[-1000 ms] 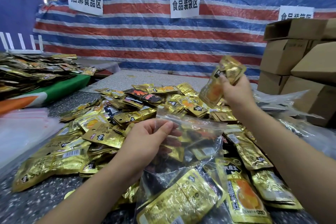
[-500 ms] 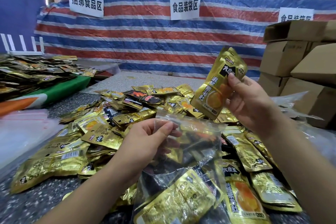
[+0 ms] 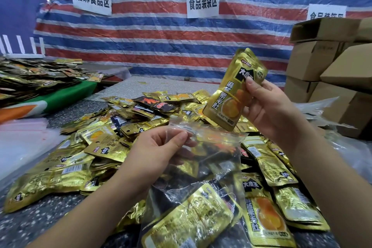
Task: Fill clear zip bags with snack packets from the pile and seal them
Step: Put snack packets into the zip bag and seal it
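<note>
My left hand (image 3: 155, 153) pinches the open top edge of a clear zip bag (image 3: 209, 169), which holds several gold and black packets and hangs down toward me. My right hand (image 3: 271, 110) grips gold snack packets (image 3: 231, 94), at least two stacked, upright and tilted, just above the bag's right corner. A wide pile of gold snack packets (image 3: 104, 147) covers the speckled table (image 3: 30, 225) under and behind both hands.
Stacked cardboard boxes (image 3: 330, 62) stand at the right, with loose clear plastic (image 3: 322, 110) in front of them. A stack of empty clear bags (image 3: 22, 141) lies at the left. Another heap of packets (image 3: 34, 78) sits on a green cloth at far left. A striped tarp hangs behind.
My right hand has come down and toward me with the gold packets, from high behind the bag to just above its mouth. The left hand stays on the bag's edge.
</note>
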